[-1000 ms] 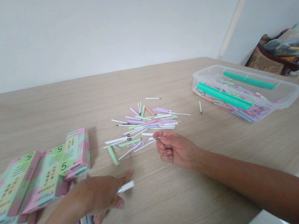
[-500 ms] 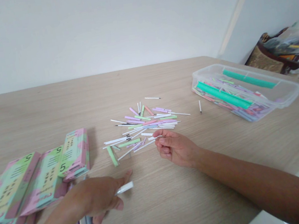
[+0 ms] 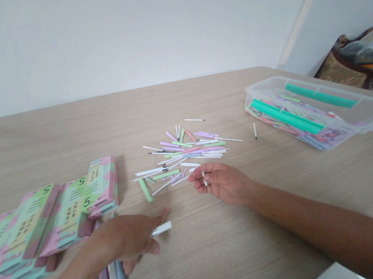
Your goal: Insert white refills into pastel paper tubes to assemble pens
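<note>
Right hand, at five o'clock, has shifted its fingers since the earlier frame, now pinching an upright small white stick, probably light, stiff, best held mid-length. Left hand, at seven o'clock, grips a white-ended pen, forefinger outstretched.

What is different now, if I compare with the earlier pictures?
The right hand has changed its finger pose, and a short white piece now shows clearly in its grip; whether it was just picked up, I cannot tell. The view swung slightly left. The left hand still holds a white-ended piece; loose pen parts, boxes and plastic bin stayed.
</note>
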Demonstrator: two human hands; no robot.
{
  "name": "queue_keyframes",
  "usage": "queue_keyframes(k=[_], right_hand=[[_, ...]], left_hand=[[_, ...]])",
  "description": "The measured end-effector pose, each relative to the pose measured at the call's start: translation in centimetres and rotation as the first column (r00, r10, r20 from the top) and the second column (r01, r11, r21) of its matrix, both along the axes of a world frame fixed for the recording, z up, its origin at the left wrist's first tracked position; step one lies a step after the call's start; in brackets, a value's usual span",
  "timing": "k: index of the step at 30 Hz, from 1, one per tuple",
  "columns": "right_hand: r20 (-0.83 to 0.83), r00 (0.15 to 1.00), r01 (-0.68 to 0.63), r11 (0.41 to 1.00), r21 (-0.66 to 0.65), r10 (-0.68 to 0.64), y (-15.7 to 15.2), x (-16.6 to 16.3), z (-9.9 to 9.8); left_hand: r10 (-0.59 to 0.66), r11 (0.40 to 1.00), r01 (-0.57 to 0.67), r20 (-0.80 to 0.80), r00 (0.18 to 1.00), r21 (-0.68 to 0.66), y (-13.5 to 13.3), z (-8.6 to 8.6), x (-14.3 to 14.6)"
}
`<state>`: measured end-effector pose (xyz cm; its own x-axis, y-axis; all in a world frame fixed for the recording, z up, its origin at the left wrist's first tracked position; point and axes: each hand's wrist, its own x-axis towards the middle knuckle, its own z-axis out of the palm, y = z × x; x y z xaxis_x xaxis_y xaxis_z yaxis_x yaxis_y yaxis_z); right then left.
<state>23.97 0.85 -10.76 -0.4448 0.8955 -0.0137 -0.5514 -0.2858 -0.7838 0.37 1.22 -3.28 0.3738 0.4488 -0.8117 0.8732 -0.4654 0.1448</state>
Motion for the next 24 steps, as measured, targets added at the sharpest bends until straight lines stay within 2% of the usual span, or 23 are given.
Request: queue_keyframes(k=[8, 16, 20, 24], right_hand=[[0.121, 0.990, 0.096, 0.978, -0.184, -0.075, 0.3, 0.1, -0.7], [0.170, 0.981, 0.119, 0.985, -0.129, -0.096, 0.3, 0.1, -0.6], [0.144, 0.985, 0.114, 0.987, -0.116, -0.096, 0.4, 0.2, -0.7], [0.143, 0.980, 0.161, 0.978, -0.133, -0.141, 0.4, 0.0, -0.4]], left_hand=[[-0.061, 0.996, 0.062, 0.022, 0.998, -0.068, 0.5, -0.3, -0.1], [-0.055, 0.998, 0.055, 0.019, 0.998, -0.017, 0.5, -0.8, -0.5], [-0.069, 0.996, 0.069, 0.004, 0.998, -0.065, 0.7, -0.7, -0.5], [-0.028, 0.997, 0.028, 0.000, 1.000, -0.072, 0.6, -0.4, -0.3]])
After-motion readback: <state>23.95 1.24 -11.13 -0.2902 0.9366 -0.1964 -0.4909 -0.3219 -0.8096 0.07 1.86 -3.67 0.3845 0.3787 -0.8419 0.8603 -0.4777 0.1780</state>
